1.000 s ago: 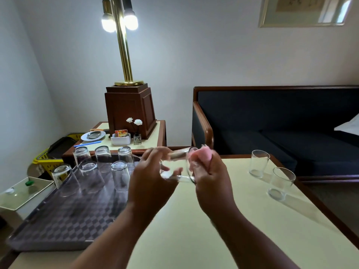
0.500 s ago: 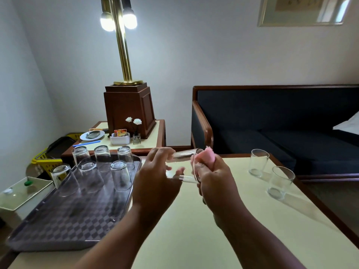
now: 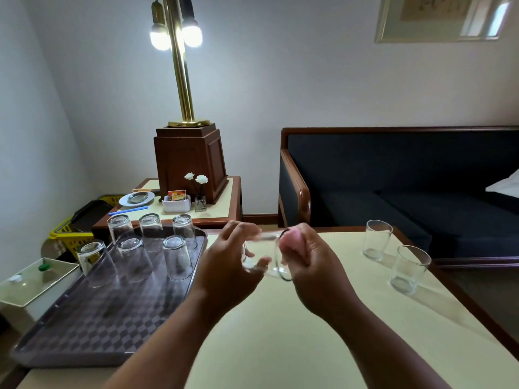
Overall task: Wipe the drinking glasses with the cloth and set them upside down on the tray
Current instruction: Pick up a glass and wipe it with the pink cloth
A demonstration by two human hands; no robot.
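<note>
Holds a clear glass [image 3: 268, 258] on its side in the air above the pale table [image 3: 280, 332], between both hands, near the tray's right edge. Grips the base end with the left hand [image 3: 227, 265], fingers and thumb curled round it. Clutches a bunched pink cloth [image 3: 292, 242] in the right hand [image 3: 311, 259], fingers closed on it, and presses it against the rim of the open end, which faces right. Blurs at the glass and the fingertips, so cannot tell how far the cloth reaches inside. Leaves six glasses [image 3: 177, 256] standing upside down on the far half of the checked tray [image 3: 84, 332] at the left, in two rows of three, well apart from the hands. Leaves two glasses [image 3: 376, 240] upright on the table's far right, near each other but not touching.
</note>
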